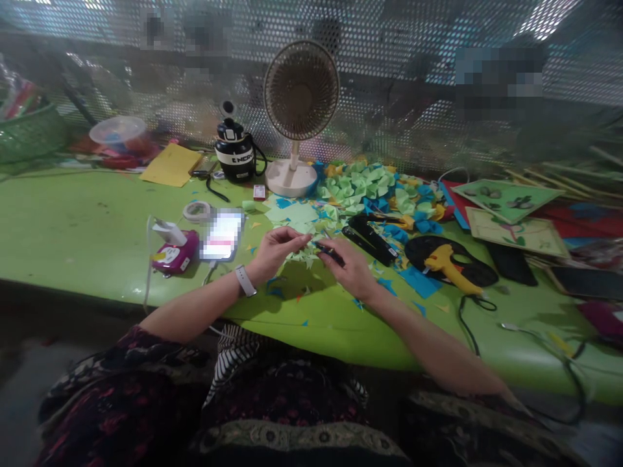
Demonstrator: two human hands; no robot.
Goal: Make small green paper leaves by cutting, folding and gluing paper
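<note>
The dark tool [331,254] is in the right hand's [354,269] grip, just beside the left hand's [278,251] fingertips — what those pinch I cannot tell — so a slip could nick them, and loose scraps [360,185], too many to count, could snag it. Outward: one stapler [368,240], one glue gun [452,269], one fan [302,91], one bottle [234,152].

hands [276,253] 2 | stapler [370,241] 1 | fan [302,91] 1 | glue gun [452,269] 1

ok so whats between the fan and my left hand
Between the fan and your left hand lies pale green paper, with small blue scraps about it. The head view shows this.
</note>
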